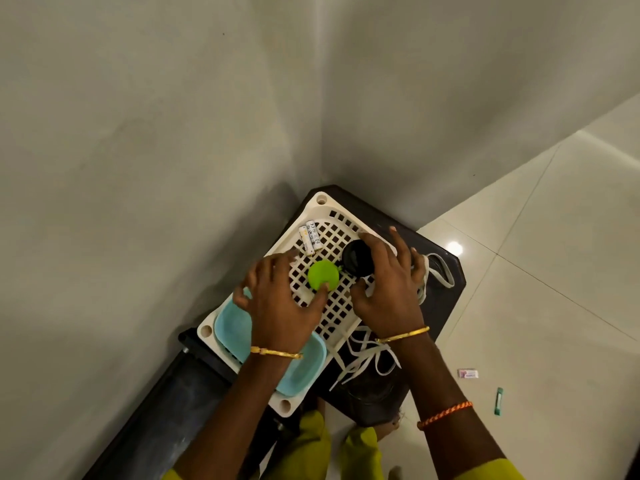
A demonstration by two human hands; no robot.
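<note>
**Corner tabletop under a lattice tray**

A dark tabletop [446, 271] fills the corner of grey walls [138, 133], over glossy white floor tiles [554, 237]. A white lattice tray [332, 237] covers it. The left hand [280, 306], fingers spread, touches a green disc [322, 275] mid-tray with its thumb. The right hand [388, 289] lies loosely spread over a black round cap [355, 259] just beside the disc.

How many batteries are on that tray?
2. Left battery and right battery lie side by side near the white tray's far edge. The left hand and right hand could hide others.
</note>
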